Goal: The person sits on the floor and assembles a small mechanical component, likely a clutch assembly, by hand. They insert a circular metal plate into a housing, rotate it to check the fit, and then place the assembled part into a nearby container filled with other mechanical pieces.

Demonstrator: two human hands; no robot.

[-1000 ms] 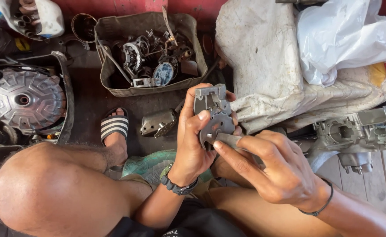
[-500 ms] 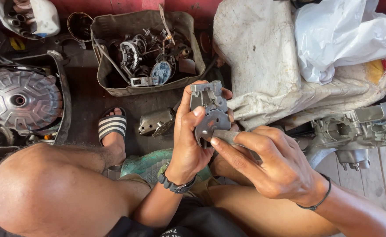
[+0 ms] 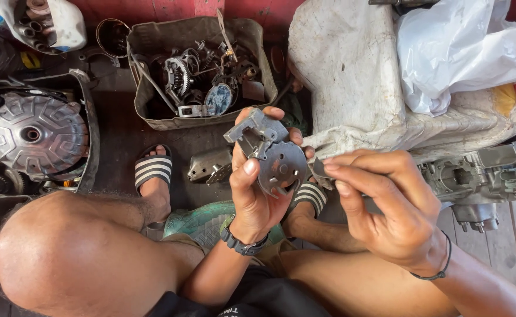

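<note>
above the knees, left hand (image 3: 257, 194) grips grey metal part (image 3: 272, 154); right hand (image 3: 387, 205) fingers pinch small metal piece (image 3: 320, 170) beside it.

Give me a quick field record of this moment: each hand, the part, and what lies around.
left hand: grips a grey metal assembly, thumb across its round plate, held above the lap
right hand: pinches a small thin metal piece at the plate's right edge
metal assembly: round perforated plate with a blocky bracket on top, tilted
behind: cardboard box of gears and small parts
left: ribbed round engine cover in a dark tray
right: grey engine casing; dirty white sack
feet: striped sandals
</note>
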